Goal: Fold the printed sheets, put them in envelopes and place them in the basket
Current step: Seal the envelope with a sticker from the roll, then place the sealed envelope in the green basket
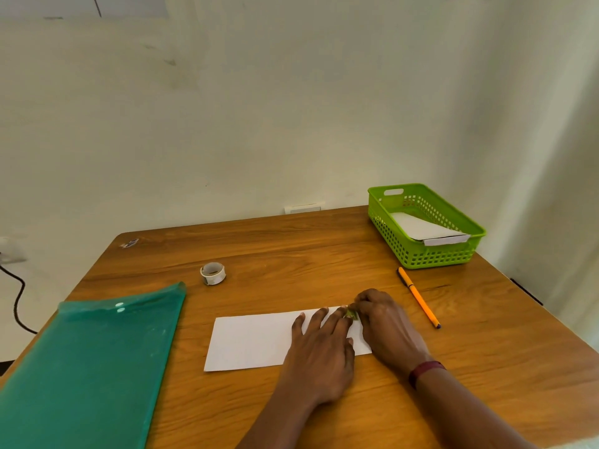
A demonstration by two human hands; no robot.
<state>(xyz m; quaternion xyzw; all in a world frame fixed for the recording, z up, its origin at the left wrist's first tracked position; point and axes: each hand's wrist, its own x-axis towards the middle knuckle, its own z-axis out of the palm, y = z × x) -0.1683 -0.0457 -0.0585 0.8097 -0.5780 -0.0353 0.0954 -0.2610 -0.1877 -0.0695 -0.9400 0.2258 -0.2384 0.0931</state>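
A white envelope (pixel 252 341) lies flat on the wooden table (pixel 291 247), long side toward me. My left hand (pixel 319 348) presses down on its right part with straight, spread fingers. My right hand (pixel 385 325) is at the envelope's top right corner, its curled fingers pinching a small greenish piece (pixel 351 314) against that corner. The green basket (pixel 424 226) stands at the table's far right with a white envelope (pixel 424 230) lying inside it.
A teal plastic folder (pixel 94 367) covers the table's left side. A small roll of tape (pixel 212 273) sits beyond it. An orange pen (pixel 418 297) lies between my right hand and the basket. A black cable (pixel 17 296) hangs off to the left.
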